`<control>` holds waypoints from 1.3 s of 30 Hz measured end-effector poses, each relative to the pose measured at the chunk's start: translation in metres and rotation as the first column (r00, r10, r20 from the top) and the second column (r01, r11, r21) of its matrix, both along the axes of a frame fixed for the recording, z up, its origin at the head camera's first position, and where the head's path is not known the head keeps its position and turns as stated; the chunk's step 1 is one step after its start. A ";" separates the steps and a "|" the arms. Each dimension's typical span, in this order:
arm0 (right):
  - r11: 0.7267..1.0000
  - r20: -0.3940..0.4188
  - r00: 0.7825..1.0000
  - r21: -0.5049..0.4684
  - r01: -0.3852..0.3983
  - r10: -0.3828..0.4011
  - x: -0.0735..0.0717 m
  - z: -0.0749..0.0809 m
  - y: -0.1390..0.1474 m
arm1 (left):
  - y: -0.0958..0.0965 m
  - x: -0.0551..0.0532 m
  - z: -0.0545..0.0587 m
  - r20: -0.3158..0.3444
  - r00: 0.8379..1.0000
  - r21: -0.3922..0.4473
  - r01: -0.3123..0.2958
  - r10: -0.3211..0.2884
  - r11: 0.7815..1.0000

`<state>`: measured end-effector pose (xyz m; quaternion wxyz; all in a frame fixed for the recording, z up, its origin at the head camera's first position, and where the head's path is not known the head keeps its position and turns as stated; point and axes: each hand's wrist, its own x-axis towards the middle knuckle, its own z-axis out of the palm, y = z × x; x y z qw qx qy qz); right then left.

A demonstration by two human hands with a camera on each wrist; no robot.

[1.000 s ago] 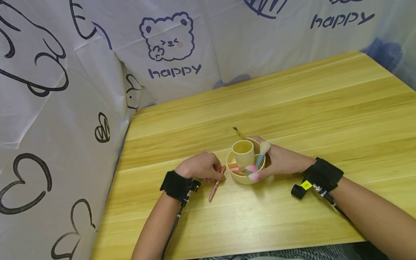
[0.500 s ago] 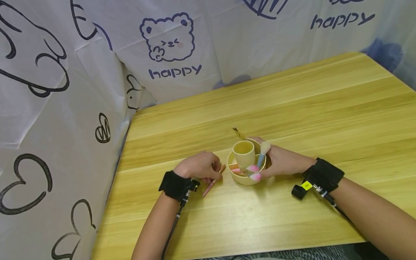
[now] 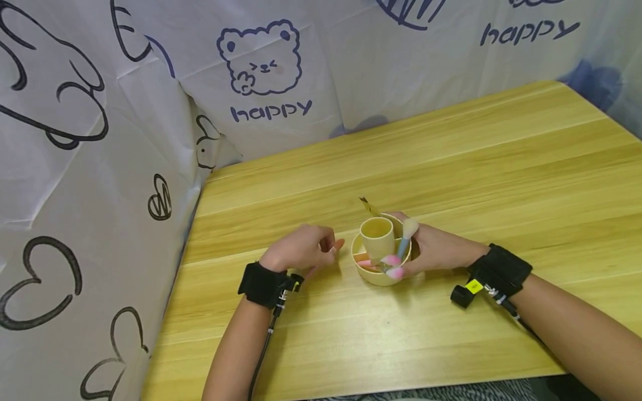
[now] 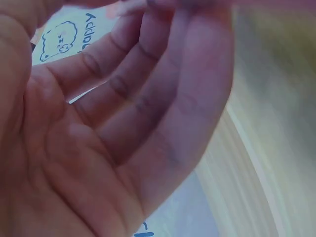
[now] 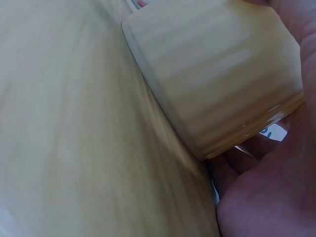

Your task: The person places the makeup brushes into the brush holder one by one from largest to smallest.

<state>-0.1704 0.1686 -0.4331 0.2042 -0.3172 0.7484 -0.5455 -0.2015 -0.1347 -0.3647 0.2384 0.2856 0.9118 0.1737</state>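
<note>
Just left of the holder, my left hand point(image 3: 301, 248) pinches a slim pink makeup brush point(image 3: 339, 244) with an orange-tan tip, raised over the table. Most of its handle is hidden by the hand; a blurred pink strip of it point(image 4: 276, 4) crosses the top of the left wrist view. My right hand point(image 3: 437, 246) grips the side of a round cream divided holder point(image 3: 377, 278), its thumb at the front. In the holder stand a blue-handled brush point(image 3: 409, 227), pink-and-white-tipped brushes point(image 3: 393, 266) and a yellow item with a dark tip point(image 3: 368, 206).
A raised cup point(image 3: 377, 229) forms the middle of the holder. The wood-grain table point(image 3: 476, 167) reaches back to a white cloth point(image 3: 321, 67) with drawings, which also hangs along the left side.
My left hand has lifted the pink brush off the table and turned it, moving slightly up and left. My right hand and the holder have stayed in place.
</note>
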 end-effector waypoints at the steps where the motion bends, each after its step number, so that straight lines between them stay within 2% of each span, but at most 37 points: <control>1: 1.000 0.004 1.000 -0.002 0.001 -0.001 0.000 0.000 0.000 | 0.000 0.000 0.000 -0.001 1.000 0.010 -0.008 0.008 1.000; 5: 1.000 0.020 1.000 -0.021 -0.006 0.006 0.000 -0.001 0.001 | 0.000 0.001 0.001 -0.008 0.999 0.054 -0.046 0.047 0.997; 9: 1.000 0.019 1.000 -0.004 0.004 -0.004 -0.001 -0.001 0.003 | 0.001 0.000 0.002 -0.053 0.996 0.093 -0.071 0.076 0.993; 14: 1.000 0.023 1.000 -0.002 -0.002 0.002 -0.002 -0.001 0.003 | 0.003 -0.001 0.002 -0.133 0.987 0.144 -0.074 0.093 0.987; 18: 1.000 0.007 1.000 0.011 0.006 -0.006 -0.002 -0.001 0.004 | 0.004 -0.002 0.003 -0.171 0.981 0.238 -0.055 0.097 0.970; 21: 0.999 -0.024 0.999 0.039 0.022 -0.022 -0.002 -0.002 0.005 | 0.004 -0.001 0.004 -0.168 0.981 0.341 -0.036 0.098 0.939; 27: 0.999 -0.024 0.999 0.044 0.023 -0.022 -0.002 -0.003 0.006 | 0.007 0.003 0.005 -0.125 0.987 0.522 -0.023 0.102 0.853; 34: 0.999 -0.032 0.999 0.048 0.017 -0.015 -0.002 -0.003 0.006 | 0.014 0.007 0.004 -0.150 0.983 0.643 0.016 0.106 0.766; 39: 0.998 -0.023 1.000 0.051 0.021 -0.020 -0.002 -0.002 0.007 | 0.018 0.008 0.000 -0.143 0.988 0.704 0.057 0.063 0.708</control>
